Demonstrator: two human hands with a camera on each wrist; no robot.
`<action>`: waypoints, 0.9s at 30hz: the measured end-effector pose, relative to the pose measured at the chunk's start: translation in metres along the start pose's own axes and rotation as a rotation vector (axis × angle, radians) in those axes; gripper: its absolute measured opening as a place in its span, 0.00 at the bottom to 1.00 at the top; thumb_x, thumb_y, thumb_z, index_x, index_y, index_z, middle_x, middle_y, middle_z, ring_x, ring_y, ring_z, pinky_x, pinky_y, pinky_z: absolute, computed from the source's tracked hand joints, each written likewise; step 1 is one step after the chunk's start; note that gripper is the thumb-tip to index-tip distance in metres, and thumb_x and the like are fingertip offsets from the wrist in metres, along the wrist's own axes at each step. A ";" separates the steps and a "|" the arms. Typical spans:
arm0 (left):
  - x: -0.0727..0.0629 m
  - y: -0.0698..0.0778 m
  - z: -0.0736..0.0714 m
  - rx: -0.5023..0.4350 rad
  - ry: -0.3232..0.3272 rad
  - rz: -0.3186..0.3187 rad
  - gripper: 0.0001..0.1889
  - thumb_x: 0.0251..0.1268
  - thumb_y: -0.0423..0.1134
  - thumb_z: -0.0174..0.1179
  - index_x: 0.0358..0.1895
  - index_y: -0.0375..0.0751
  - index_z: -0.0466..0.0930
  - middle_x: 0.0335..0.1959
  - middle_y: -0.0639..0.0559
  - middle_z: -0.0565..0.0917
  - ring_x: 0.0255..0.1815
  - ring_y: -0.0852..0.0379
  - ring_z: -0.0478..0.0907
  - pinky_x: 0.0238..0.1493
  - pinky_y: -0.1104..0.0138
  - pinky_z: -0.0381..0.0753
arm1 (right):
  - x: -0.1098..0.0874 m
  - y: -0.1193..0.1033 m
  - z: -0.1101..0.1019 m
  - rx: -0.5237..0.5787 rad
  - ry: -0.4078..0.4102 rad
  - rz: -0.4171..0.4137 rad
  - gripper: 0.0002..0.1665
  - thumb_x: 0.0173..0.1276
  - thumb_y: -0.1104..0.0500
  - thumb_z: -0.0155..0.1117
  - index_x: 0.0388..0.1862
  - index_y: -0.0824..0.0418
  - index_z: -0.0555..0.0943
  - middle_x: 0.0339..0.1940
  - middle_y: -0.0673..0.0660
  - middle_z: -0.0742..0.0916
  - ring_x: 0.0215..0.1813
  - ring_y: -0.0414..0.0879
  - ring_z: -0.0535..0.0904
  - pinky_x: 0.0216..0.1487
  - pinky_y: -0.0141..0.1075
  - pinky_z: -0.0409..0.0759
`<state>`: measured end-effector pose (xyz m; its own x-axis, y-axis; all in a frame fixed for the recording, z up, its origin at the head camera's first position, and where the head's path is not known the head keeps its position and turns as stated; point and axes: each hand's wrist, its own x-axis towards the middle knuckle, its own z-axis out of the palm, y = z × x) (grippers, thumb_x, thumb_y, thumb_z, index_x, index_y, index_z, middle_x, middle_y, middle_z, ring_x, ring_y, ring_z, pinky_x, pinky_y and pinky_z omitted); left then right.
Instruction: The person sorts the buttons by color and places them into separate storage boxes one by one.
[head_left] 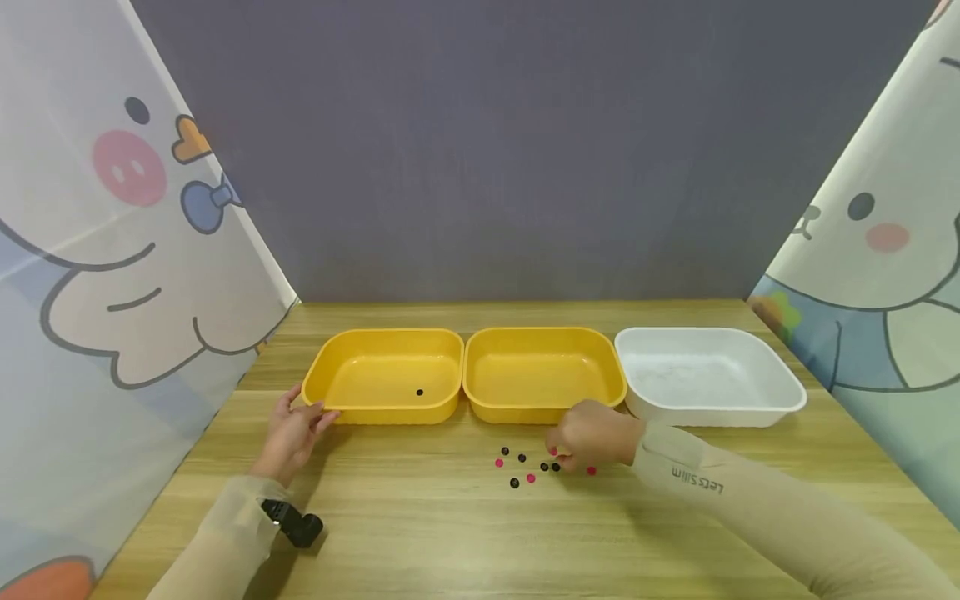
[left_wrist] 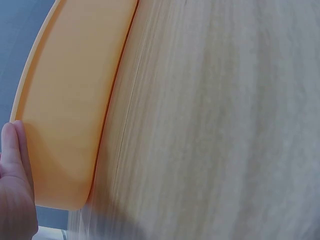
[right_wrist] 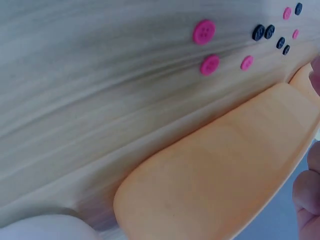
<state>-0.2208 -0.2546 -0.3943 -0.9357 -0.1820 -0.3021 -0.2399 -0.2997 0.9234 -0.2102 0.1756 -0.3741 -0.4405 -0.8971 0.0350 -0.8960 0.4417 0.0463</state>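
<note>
My left hand point(head_left: 291, 435) is at the near left corner of the left yellow tray point(head_left: 390, 414), its fingers touching the outside. In the left wrist view, straight fingers point(left_wrist: 11, 150) lie along the tray's wall. One black button point(head_left: 420, 392) lies inside that tray. Near the front of the middle yellow tray point(head_left: 517, 414), my right hand point(head_left: 596, 433) reaches down over loose buttons with bent fingers. A pink button point(head_left: 553, 451) shows between its thumb and forefinger, which look apart. Several black buttons point(right_wrist: 258, 32) and pink buttons point(right_wrist: 204, 31) lie on the table.
A white tray point(head_left: 712, 415) stands to the right of the two yellow ones, all three in a row. The wooden table point(head_left: 420, 533) meets a grey panel point(head_left: 517, 167) at the back. Cartoon-printed cloths hang on both sides.
</note>
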 end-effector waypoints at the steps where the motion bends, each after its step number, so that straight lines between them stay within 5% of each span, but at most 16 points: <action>1: 0.000 0.000 0.000 0.001 -0.003 0.002 0.39 0.73 0.24 0.40 0.76 0.46 0.27 0.55 0.38 0.62 0.25 0.65 0.81 0.40 0.78 0.81 | -0.001 -0.001 0.001 -0.001 -0.002 -0.001 0.11 0.52 0.61 0.69 0.19 0.52 0.74 0.12 0.40 0.69 0.16 0.31 0.60 0.18 0.22 0.62; 7: 0.000 0.002 0.002 -0.012 -0.011 -0.001 0.39 0.72 0.24 0.41 0.76 0.46 0.27 0.49 0.40 0.66 0.24 0.64 0.82 0.38 0.77 0.82 | -0.003 -0.005 0.003 0.005 -0.008 -0.002 0.18 0.52 0.62 0.68 0.16 0.51 0.67 0.13 0.41 0.61 0.16 0.31 0.53 0.18 0.22 0.50; 11: -0.001 0.004 0.001 -0.026 -0.004 -0.018 0.40 0.72 0.23 0.41 0.76 0.46 0.27 0.44 0.43 0.68 0.23 0.63 0.82 0.36 0.77 0.83 | 0.000 -0.007 0.008 -0.054 0.006 -0.047 0.18 0.52 0.60 0.69 0.16 0.50 0.68 0.12 0.41 0.62 0.16 0.32 0.55 0.16 0.22 0.51; 20: 0.000 0.002 -0.002 0.017 -0.034 -0.004 0.40 0.73 0.24 0.41 0.76 0.45 0.25 0.59 0.36 0.60 0.26 0.65 0.82 0.39 0.78 0.82 | 0.012 -0.012 0.016 -0.022 -0.055 -0.007 0.17 0.53 0.61 0.66 0.15 0.50 0.66 0.12 0.42 0.63 0.16 0.33 0.56 0.17 0.23 0.51; 27: 0.000 0.003 -0.001 -0.018 -0.019 -0.010 0.40 0.72 0.24 0.41 0.76 0.46 0.26 0.48 0.41 0.66 0.25 0.63 0.82 0.39 0.77 0.82 | 0.011 -0.011 0.021 -0.057 -0.053 0.009 0.17 0.51 0.59 0.67 0.14 0.50 0.68 0.12 0.42 0.65 0.17 0.33 0.57 0.16 0.24 0.53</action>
<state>-0.2210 -0.2566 -0.3921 -0.9381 -0.1605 -0.3068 -0.2451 -0.3180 0.9159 -0.2066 0.1610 -0.3956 -0.4519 -0.8919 -0.0177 -0.8881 0.4479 0.1032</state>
